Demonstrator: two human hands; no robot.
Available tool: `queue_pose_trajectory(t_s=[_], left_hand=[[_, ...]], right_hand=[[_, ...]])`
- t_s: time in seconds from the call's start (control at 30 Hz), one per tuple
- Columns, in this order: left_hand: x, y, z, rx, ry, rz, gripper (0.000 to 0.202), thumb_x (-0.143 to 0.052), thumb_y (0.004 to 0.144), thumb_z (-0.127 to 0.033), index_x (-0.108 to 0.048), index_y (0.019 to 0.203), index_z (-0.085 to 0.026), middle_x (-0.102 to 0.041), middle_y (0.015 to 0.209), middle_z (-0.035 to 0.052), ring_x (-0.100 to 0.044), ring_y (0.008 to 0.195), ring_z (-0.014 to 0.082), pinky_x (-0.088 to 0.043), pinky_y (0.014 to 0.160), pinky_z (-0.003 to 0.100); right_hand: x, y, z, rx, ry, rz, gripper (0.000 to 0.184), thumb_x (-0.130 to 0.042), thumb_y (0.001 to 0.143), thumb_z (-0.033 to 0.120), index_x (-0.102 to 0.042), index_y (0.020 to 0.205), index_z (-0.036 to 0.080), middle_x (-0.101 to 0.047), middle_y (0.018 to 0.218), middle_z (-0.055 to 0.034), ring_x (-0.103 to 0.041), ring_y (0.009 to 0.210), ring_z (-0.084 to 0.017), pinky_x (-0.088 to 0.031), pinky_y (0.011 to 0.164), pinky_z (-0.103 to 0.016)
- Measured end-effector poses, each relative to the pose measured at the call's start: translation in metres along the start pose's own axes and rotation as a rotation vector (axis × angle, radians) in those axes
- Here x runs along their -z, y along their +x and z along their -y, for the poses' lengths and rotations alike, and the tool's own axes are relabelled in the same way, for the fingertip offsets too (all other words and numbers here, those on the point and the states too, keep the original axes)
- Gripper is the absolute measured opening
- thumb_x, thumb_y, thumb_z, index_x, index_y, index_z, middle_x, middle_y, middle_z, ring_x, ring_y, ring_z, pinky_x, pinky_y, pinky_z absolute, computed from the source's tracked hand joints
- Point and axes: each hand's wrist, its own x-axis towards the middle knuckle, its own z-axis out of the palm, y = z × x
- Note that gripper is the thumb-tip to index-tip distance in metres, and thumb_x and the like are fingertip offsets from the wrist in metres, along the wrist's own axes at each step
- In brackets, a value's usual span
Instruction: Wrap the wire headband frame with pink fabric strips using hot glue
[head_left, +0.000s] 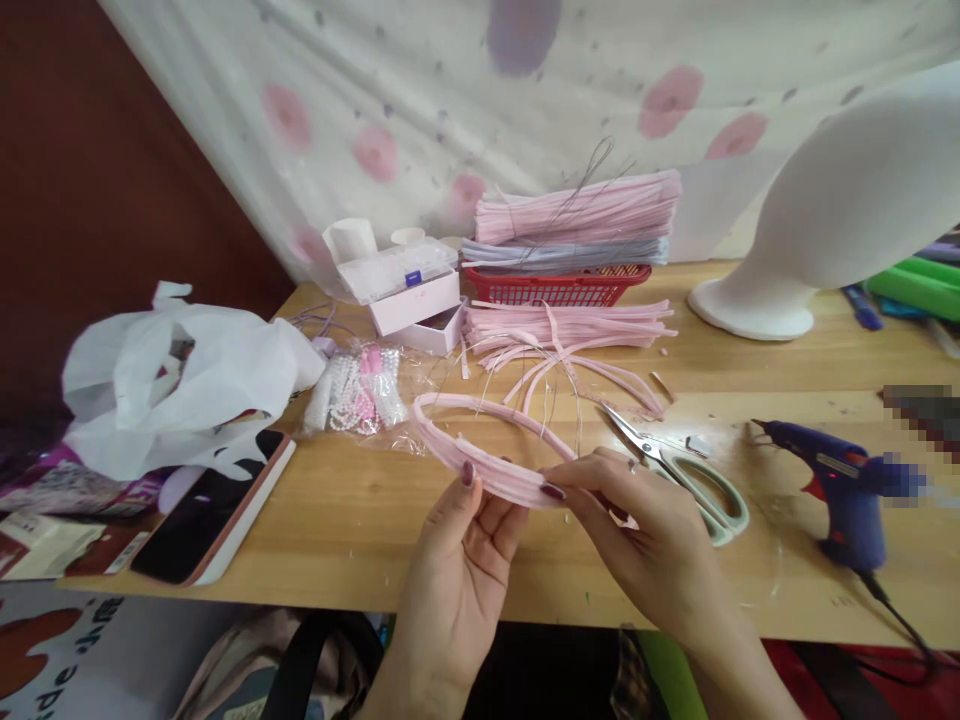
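Between my two hands a pink headband (pixel 442 440) is held up above the table; it looks built from fuzzy pipe-cleaner strips laid side by side. My left hand (pixel 472 560) pinches its near side, thumb on top and fingers curled beneath. Close by on the right, my right hand (pixel 630 530) grips the same band between thumb and fingers. Behind the band lie loose pink pipe cleaners (pixel 570 330) and thin wire loops. Scissors (pixel 675 475) with pale green handles rest just beyond my right hand, blades partly apart.
A blue glue gun (pixel 832 480) stands at right, its cord running off the front edge. A white foam head (pixel 795 230) and a red basket (pixel 555 288) of pipe cleaners are behind. Left are a phone (pixel 210 510), a white plastic bag (pixel 187 370), bagged beads (pixel 360 390) and boxes (pixel 416 303).
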Motion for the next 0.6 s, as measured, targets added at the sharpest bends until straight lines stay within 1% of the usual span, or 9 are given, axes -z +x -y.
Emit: queue_pose_trajectory(t_s=[0.07, 0.17, 0.23, 0.37, 0.47, 0.6], left_hand=[[-0.003, -0.001, -0.003, 0.067, -0.022, -0.036, 0.038, -0.044, 0.100, -0.004, -0.073, 0.078, -0.013, -0.081, 0.079, 0.0073, -0.077, 0.068, 0.0136, -0.065, 0.064, 0.022], [-0.005, 0.001, -0.004, 0.117, -0.034, -0.034, 0.043, -0.038, 0.102, -0.007, -0.073, 0.078, -0.013, -0.081, 0.077, 0.0075, -0.077, 0.067, 0.0138, -0.064, 0.062, 0.022], [-0.005, 0.004, -0.003, 0.099, -0.035, -0.041, 0.045, -0.036, 0.103, -0.007, -0.073, 0.079, -0.014, -0.080, 0.076, 0.0067, -0.076, 0.064, 0.0129, -0.064, 0.060, 0.021], [-0.004, 0.009, -0.002, 0.053, -0.030, -0.069, 0.046, -0.034, 0.103, -0.006, -0.072, 0.078, -0.013, -0.081, 0.076, 0.0064, -0.075, 0.061, 0.0104, -0.061, 0.056, 0.016], [-0.003, 0.014, -0.003, 0.074, -0.023, -0.073, 0.050, -0.032, 0.104, -0.006, -0.073, 0.076, -0.013, -0.081, 0.076, 0.0069, -0.075, 0.062, 0.0101, -0.061, 0.058, 0.016], [-0.002, 0.020, -0.002, 0.095, -0.038, -0.078, 0.053, -0.033, 0.103, -0.005, -0.074, 0.072, -0.016, -0.081, 0.074, 0.0051, -0.075, 0.062, 0.0100, -0.062, 0.060, 0.017]], right_hand=[[0.001, 0.000, -0.003, 0.019, 0.032, 0.007, 0.017, -0.057, 0.095, 0.009, -0.065, 0.097, 0.023, -0.072, 0.079, 0.0034, -0.065, 0.068, -0.008, -0.045, 0.057, -0.017], [0.002, 0.001, -0.008, 0.052, 0.083, 0.024, 0.018, -0.055, 0.096, 0.008, -0.063, 0.099, 0.023, -0.072, 0.082, 0.0034, -0.067, 0.072, -0.008, -0.048, 0.062, -0.017], [0.002, 0.001, -0.011, 0.059, 0.084, 0.053, 0.018, -0.054, 0.096, 0.008, -0.063, 0.100, 0.023, -0.072, 0.083, 0.0029, -0.067, 0.074, -0.008, -0.049, 0.066, -0.018], [0.000, -0.001, -0.016, 0.085, 0.009, 0.107, 0.021, -0.051, 0.097, 0.006, -0.061, 0.103, 0.023, -0.072, 0.088, 0.0004, -0.068, 0.080, -0.011, -0.049, 0.071, -0.022], [-0.004, -0.002, -0.020, 0.112, -0.018, 0.096, 0.026, -0.049, 0.096, 0.002, -0.061, 0.105, 0.023, -0.072, 0.089, -0.0003, -0.068, 0.082, -0.013, -0.049, 0.072, -0.024], [-0.004, 0.001, -0.020, 0.105, 0.022, 0.075, 0.026, -0.049, 0.096, 0.002, -0.061, 0.104, 0.024, -0.072, 0.088, -0.0002, -0.069, 0.080, -0.013, -0.049, 0.070, -0.024]])
